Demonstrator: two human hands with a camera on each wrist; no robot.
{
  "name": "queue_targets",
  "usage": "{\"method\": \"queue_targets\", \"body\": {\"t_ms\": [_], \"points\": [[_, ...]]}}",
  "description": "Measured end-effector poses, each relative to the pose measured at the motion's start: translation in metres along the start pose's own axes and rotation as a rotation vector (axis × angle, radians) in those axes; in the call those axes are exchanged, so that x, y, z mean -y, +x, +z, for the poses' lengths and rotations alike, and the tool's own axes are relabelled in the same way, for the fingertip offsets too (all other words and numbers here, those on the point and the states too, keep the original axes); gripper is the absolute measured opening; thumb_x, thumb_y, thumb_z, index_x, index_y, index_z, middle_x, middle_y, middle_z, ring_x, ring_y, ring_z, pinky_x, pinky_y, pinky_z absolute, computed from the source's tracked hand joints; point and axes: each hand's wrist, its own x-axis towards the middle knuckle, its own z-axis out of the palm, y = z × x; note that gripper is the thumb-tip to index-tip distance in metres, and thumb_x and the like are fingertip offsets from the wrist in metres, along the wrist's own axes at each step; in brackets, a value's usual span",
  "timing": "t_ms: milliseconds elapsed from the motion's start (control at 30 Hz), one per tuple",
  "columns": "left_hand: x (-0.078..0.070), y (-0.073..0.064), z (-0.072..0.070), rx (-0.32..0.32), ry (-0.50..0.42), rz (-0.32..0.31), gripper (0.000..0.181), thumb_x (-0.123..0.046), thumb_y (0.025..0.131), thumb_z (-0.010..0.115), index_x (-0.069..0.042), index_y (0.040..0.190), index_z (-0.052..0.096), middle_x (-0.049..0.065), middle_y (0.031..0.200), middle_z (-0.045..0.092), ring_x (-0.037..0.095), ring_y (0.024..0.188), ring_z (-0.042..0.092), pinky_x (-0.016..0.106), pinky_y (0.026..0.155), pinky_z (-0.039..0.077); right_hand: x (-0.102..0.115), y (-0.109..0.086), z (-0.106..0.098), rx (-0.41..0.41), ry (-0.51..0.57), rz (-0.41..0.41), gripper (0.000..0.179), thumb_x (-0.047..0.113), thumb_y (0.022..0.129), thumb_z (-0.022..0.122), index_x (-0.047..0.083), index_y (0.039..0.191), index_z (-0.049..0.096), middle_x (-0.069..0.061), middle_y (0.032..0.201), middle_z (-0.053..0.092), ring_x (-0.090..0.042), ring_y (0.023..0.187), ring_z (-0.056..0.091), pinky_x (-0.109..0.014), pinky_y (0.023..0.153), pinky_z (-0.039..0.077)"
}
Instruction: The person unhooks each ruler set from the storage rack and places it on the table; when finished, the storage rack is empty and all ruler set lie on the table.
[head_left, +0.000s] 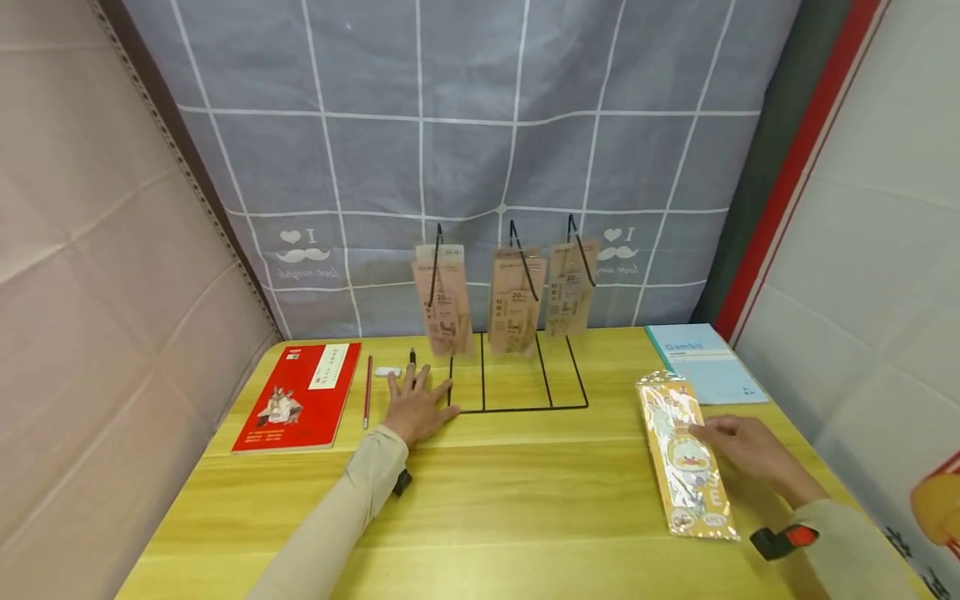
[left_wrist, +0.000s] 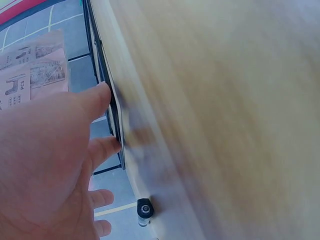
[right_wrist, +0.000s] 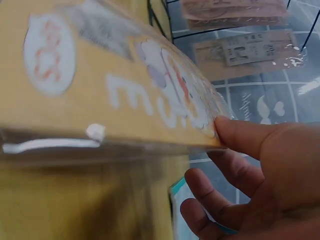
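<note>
My right hand (head_left: 746,450) pinches the right edge of a flat yellow packet (head_left: 697,492) in clear plastic, printed with a cartoon face. In the right wrist view, the thumb lies on the front of this packet (right_wrist: 100,65), with the other fingers behind or below its edge. Fingers spread, my left hand (head_left: 417,406) rests at the front left corner of a black wire display rack (head_left: 517,409). The thumb and index fingertips meet the wire in the left wrist view. From the rack's hooks hang pinkish packets (head_left: 447,312), with more beige ones (head_left: 516,304) alongside.
On the left lie a red book (head_left: 307,408), a red pencil (head_left: 367,392), a white eraser (head_left: 387,372) and a black-tipped pen (head_left: 412,356). A light blue notebook (head_left: 705,362) is at the back right. A grey checked cloth (head_left: 465,167) hangs behind the table.
</note>
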Motion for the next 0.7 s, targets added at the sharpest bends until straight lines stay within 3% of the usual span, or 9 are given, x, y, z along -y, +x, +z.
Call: {"method": "queue_targets", "body": {"t_ms": [100, 267, 367, 500, 700], "points": [[0.0, 0.0, 0.0, -0.008, 0.004, 0.0, 0.062, -0.062, 0.103, 0.048, -0.03, 0.157, 0.048, 0.019, 0.17, 0.028, 0.048, 0.159, 0.013, 0.077, 0.122, 0.004, -0.009, 0.004, 0.004, 0.005, -0.023, -0.019, 0.05, 0.051, 0.105, 0.056, 0.008, 0.118, 0.076, -0.016, 0.122, 0.073, -0.02, 0.104, 0.065, -0.031, 0.08, 0.051], [-0.002, -0.002, -0.003, -0.016, 0.004, -0.002, 0.062, -0.061, 0.104, 0.048, -0.03, 0.157, 0.048, 0.019, 0.17, 0.028, 0.048, 0.159, 0.015, 0.077, 0.122, 0.005, -0.021, 0.011, 0.011, -0.004, -0.051, -0.046, 0.053, 0.05, 0.104, 0.057, 0.003, 0.118, 0.076, -0.023, 0.12, 0.074, -0.042, 0.113, 0.068, -0.052, 0.089, 0.057], [-0.003, -0.002, -0.004, -0.015, 0.001, -0.003, 0.062, -0.061, 0.104, 0.049, -0.03, 0.157, 0.048, 0.019, 0.17, 0.027, 0.048, 0.159, 0.015, 0.077, 0.122, 0.005, -0.027, 0.015, 0.016, -0.039, -0.082, -0.045, 0.053, 0.051, 0.102, 0.061, 0.003, 0.115, 0.077, -0.024, 0.119, 0.073, -0.042, 0.111, 0.067, -0.052, 0.087, 0.057], [-0.003, -0.001, -0.002, -0.017, -0.004, -0.007, 0.061, -0.061, 0.104, 0.049, -0.029, 0.156, 0.048, 0.019, 0.17, 0.028, 0.048, 0.159, 0.015, 0.077, 0.122, 0.004, -0.032, 0.02, 0.019, -0.062, -0.116, -0.002, 0.058, 0.056, 0.099, 0.063, 0.002, 0.114, 0.077, -0.028, 0.121, 0.07, -0.041, 0.11, 0.065, -0.051, 0.085, 0.054], [-0.004, -0.001, -0.003, -0.003, -0.003, -0.014, 0.062, -0.061, 0.104, 0.048, -0.03, 0.157, 0.047, 0.019, 0.17, 0.026, 0.048, 0.159, 0.014, 0.077, 0.122, 0.003, -0.036, 0.021, 0.022, -0.08, -0.138, 0.058, 0.064, 0.064, 0.097, 0.06, 0.004, 0.116, 0.075, -0.032, 0.128, 0.063, -0.05, 0.117, 0.057, -0.067, 0.084, 0.039]]}}
